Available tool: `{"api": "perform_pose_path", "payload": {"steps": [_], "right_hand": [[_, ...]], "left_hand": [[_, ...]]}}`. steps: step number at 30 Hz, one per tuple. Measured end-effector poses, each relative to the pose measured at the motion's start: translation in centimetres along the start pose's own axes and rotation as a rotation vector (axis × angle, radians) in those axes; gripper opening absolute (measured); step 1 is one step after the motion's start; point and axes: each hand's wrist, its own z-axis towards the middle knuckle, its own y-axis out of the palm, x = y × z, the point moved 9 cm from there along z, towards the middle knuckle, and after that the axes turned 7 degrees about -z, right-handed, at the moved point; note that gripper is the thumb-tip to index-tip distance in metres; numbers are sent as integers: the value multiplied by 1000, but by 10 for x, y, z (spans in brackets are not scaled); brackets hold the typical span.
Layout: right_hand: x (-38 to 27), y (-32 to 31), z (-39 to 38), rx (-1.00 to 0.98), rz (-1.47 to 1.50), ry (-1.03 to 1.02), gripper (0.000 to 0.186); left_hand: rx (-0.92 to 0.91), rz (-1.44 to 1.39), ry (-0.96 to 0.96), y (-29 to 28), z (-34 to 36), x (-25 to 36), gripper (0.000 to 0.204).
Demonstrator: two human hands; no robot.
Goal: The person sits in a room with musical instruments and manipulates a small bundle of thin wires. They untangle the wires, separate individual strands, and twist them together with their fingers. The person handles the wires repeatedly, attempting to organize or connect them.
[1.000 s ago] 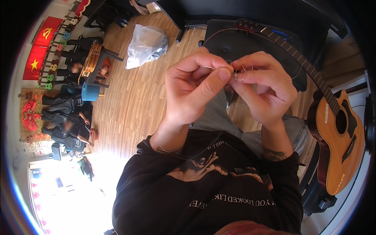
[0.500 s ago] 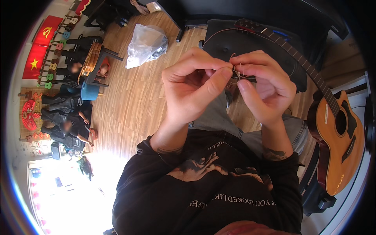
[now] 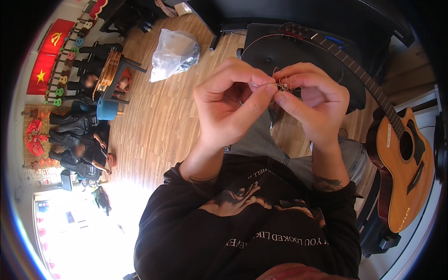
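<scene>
Between both hands [image 3: 227, 107], thin wire [image 3: 284, 87] pinched, loops nearer right one.

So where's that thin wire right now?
In the head view, the thin wire is above and right of the picture's centre, at the fingertips of the left hand and right hand, with the guitar farther right.

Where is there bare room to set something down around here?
The wooden floor has a broad bare stretch between the plastic bag, the blue stool and the left hand. It is crowded at the right, where the guitar reaches over the black padded surface, and at the right hand, where thin wire curls.
</scene>
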Motion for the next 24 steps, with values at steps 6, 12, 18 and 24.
{"api": "perform_pose_path", "payload": {"steps": [6,12,18,24], "right_hand": [[0,6,0,-56,29,45,20],[0,9,-1,-49,104,47,21],[9,4,-2,-74,90,82,21],[13,6,-3,-29,217,191,21]], "left_hand": [[-44,-110,-31,-2,-2,-5,17],[-101,-103,-48,-2,-2,-5,17],[-1,40,-78,-1,-4,-1,16],[8,395,118,1,-5,14,16]]}}
